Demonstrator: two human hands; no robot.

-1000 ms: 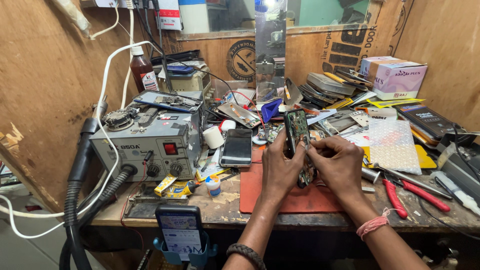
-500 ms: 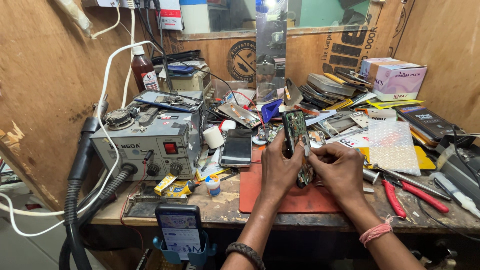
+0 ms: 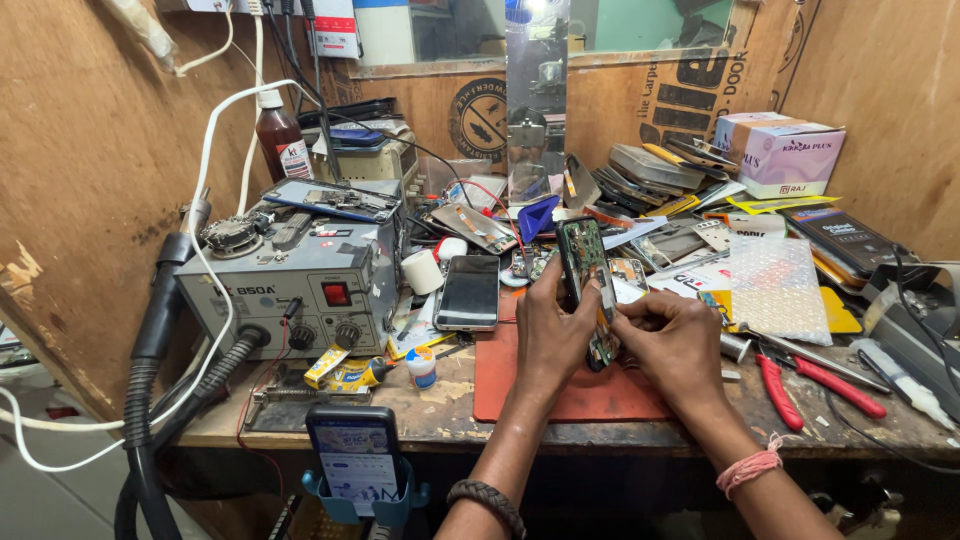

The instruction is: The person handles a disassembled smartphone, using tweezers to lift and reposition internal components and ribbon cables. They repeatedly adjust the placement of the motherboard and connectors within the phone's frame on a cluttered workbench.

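Left hand [image 3: 548,335] grips an opened phone [image 3: 587,285] upright above the red mat [image 3: 560,385], steadying its exposed circuitry toward the right hand [image 3: 672,345], whose pinched fingertips work the phone's edge; red-handled pliers [image 3: 815,380] lie just right of it.

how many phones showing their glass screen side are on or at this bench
2: a dark phone lying flat left of the red mat, and a lit phone standing in a blue holder at the front edge. The clutter may hide more.
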